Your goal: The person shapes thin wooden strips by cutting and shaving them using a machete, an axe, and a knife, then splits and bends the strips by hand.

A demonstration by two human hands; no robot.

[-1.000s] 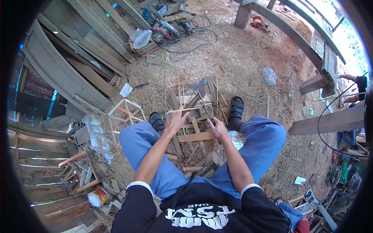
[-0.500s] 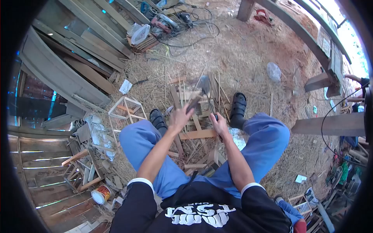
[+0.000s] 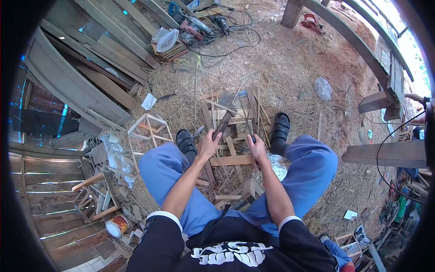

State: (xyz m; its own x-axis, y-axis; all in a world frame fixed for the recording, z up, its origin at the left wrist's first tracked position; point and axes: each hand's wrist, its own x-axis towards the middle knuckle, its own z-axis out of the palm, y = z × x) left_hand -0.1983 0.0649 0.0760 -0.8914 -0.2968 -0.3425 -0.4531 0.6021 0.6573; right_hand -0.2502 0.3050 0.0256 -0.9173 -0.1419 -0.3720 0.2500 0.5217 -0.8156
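Observation:
My left hand (image 3: 209, 146) is closed round the dark wooden handle of a tool (image 3: 222, 124), whose wide grey blade points away from me. My right hand (image 3: 257, 148) is closed on the black handle of a thin tool (image 3: 248, 129) that reaches forward over the wood. Beneath both tools, between my sandalled feet, lies a low wooden frame (image 3: 233, 160) with thin strips and small blocks. A pale thin strip crosses near the blade; what supports it cannot be made out.
An open stick frame (image 3: 148, 129) stands left of my left foot. Power tools (image 3: 195, 28) with cords lie at the upper left. Long beams (image 3: 385, 155) reach in from the right. A painted can (image 3: 117, 226) is at lower left. Another person's arm (image 3: 414, 97) shows at the right edge.
My left hand has drawn back toward me, and the dark-handled tool in it now points forward. The thin strip seen at my left hand earlier is now farther forward. My right hand stays closed on its tool.

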